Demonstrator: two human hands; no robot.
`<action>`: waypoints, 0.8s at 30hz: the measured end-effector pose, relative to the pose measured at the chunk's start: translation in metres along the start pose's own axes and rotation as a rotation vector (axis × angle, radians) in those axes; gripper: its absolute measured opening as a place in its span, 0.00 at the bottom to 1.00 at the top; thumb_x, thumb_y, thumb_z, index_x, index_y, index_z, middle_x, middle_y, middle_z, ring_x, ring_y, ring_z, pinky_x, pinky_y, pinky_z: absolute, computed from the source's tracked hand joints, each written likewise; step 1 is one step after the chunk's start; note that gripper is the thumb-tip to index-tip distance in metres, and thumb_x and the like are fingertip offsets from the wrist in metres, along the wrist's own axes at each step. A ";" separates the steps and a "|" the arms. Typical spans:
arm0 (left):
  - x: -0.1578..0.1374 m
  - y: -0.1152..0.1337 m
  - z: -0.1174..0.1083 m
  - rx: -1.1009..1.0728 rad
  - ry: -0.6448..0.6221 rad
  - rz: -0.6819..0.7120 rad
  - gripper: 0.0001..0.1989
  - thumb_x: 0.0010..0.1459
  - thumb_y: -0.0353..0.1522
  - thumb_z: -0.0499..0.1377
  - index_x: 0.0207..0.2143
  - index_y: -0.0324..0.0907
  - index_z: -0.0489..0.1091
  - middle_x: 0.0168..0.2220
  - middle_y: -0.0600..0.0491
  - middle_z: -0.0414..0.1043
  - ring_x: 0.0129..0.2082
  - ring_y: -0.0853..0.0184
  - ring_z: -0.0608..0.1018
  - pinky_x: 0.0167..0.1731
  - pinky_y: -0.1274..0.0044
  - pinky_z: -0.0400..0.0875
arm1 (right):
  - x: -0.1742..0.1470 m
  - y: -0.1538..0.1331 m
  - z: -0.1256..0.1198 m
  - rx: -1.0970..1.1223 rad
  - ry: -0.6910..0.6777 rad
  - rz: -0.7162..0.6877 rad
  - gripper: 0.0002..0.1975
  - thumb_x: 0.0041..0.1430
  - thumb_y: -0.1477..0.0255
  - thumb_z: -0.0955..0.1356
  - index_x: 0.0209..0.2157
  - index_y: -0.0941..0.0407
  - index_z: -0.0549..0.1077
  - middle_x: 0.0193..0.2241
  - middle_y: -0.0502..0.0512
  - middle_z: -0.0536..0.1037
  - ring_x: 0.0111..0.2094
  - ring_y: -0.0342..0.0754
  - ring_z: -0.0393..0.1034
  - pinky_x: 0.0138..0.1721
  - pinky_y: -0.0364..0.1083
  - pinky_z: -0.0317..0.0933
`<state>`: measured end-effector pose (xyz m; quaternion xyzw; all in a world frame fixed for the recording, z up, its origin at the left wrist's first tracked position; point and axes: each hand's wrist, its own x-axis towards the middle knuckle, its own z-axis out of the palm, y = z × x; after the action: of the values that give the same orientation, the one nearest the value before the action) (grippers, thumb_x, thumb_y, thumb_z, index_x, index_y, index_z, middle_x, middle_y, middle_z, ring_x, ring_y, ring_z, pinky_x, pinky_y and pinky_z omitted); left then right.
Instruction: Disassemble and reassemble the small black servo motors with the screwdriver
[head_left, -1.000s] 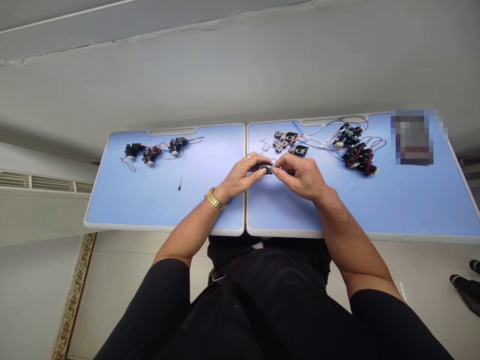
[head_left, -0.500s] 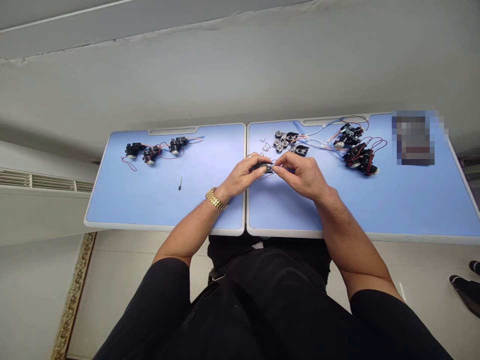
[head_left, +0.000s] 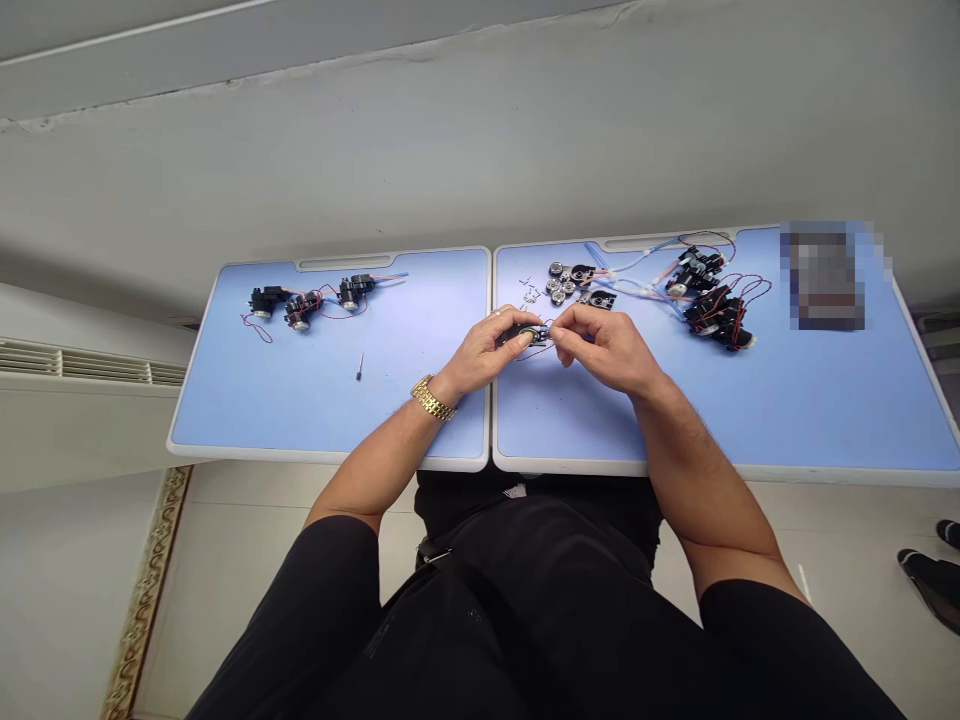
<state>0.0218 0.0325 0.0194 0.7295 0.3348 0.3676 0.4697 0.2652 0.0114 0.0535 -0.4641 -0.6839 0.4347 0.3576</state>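
Between the thumb and fingers of my left hand (head_left: 484,352) is a small black mechanical assembly (head_left: 535,337) with a thin dark red wire, held just above the right-hand table. My right hand (head_left: 606,350) is closed in a pinch at the assembly's right end; whatever lies between its fingertips is too small to make out. Beyond the hands lie several round silver-and-black parts (head_left: 557,284), black half-shells (head_left: 599,300) and a scatter of small screws (head_left: 531,295).
Black assemblies with red wires (head_left: 712,300) and blue tubing (head_left: 645,252) lie at the right. Similar black assemblies (head_left: 302,309) and a small screwdriver-like tool (head_left: 360,368) rest on the left-hand table (head_left: 300,420). A blurred dark object (head_left: 827,280) is at the far right.
My right fingertips have shifted slightly right along the assembly, and its lower fingers have uncurled a little. My left hand keeps its place and grip.
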 end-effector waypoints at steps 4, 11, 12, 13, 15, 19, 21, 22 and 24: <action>0.001 -0.002 -0.001 -0.008 -0.023 -0.019 0.20 0.76 0.49 0.61 0.57 0.45 0.78 0.46 0.48 0.74 0.37 0.67 0.77 0.39 0.71 0.77 | 0.002 0.008 0.002 -0.152 0.085 -0.113 0.07 0.71 0.65 0.71 0.42 0.52 0.80 0.35 0.53 0.87 0.36 0.51 0.82 0.41 0.50 0.72; 0.000 0.002 0.001 -0.009 0.012 -0.059 0.20 0.76 0.49 0.61 0.55 0.44 0.78 0.43 0.49 0.74 0.37 0.66 0.76 0.40 0.72 0.75 | 0.007 0.021 0.017 -0.462 0.184 -0.589 0.11 0.73 0.63 0.74 0.54 0.47 0.82 0.51 0.58 0.87 0.52 0.60 0.81 0.54 0.61 0.70; -0.001 0.004 0.002 -0.015 0.009 -0.064 0.20 0.76 0.49 0.61 0.55 0.44 0.78 0.43 0.49 0.74 0.38 0.66 0.76 0.40 0.72 0.75 | 0.008 0.022 0.019 -0.487 0.195 -0.611 0.10 0.73 0.63 0.74 0.53 0.48 0.82 0.50 0.57 0.88 0.50 0.60 0.81 0.53 0.61 0.70; -0.001 0.005 0.002 -0.022 0.004 -0.070 0.20 0.76 0.49 0.61 0.55 0.43 0.78 0.43 0.49 0.74 0.38 0.66 0.76 0.41 0.72 0.75 | 0.008 0.023 0.020 -0.505 0.206 -0.629 0.10 0.74 0.64 0.74 0.53 0.48 0.82 0.49 0.57 0.88 0.49 0.59 0.81 0.52 0.60 0.70; -0.001 0.006 0.003 -0.037 -0.003 -0.080 0.20 0.76 0.48 0.61 0.55 0.43 0.77 0.44 0.49 0.75 0.38 0.66 0.76 0.41 0.72 0.75 | 0.009 0.023 0.022 -0.521 0.230 -0.656 0.09 0.74 0.65 0.73 0.53 0.48 0.82 0.48 0.56 0.89 0.47 0.57 0.82 0.50 0.59 0.71; -0.002 0.007 0.003 -0.065 -0.017 -0.083 0.20 0.76 0.48 0.62 0.55 0.42 0.77 0.45 0.48 0.76 0.39 0.66 0.77 0.40 0.73 0.75 | 0.008 0.022 0.022 -0.477 0.249 -0.702 0.10 0.75 0.67 0.73 0.54 0.49 0.82 0.48 0.56 0.89 0.46 0.55 0.83 0.48 0.57 0.72; -0.002 0.006 0.003 -0.077 -0.026 -0.084 0.20 0.75 0.48 0.62 0.54 0.42 0.78 0.45 0.48 0.77 0.39 0.66 0.77 0.40 0.73 0.75 | 0.007 0.021 0.022 -0.445 0.243 -0.696 0.10 0.75 0.67 0.74 0.55 0.49 0.82 0.49 0.56 0.90 0.47 0.55 0.84 0.48 0.57 0.73; -0.002 0.006 0.002 -0.085 -0.029 -0.083 0.20 0.75 0.48 0.62 0.54 0.42 0.78 0.46 0.47 0.77 0.39 0.66 0.77 0.41 0.73 0.76 | 0.007 0.022 0.022 -0.433 0.242 -0.685 0.10 0.75 0.67 0.74 0.55 0.49 0.83 0.49 0.56 0.90 0.47 0.55 0.84 0.48 0.57 0.73; -0.001 0.005 0.002 -0.108 -0.035 -0.080 0.21 0.75 0.48 0.62 0.55 0.42 0.78 0.47 0.47 0.77 0.40 0.66 0.77 0.41 0.73 0.76 | 0.007 0.022 0.022 -0.409 0.244 -0.658 0.10 0.74 0.68 0.74 0.54 0.48 0.84 0.49 0.55 0.90 0.48 0.56 0.85 0.49 0.57 0.74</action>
<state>0.0235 0.0288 0.0236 0.6954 0.3351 0.3535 0.5283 0.2506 0.0161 0.0257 -0.3302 -0.8209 0.0938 0.4564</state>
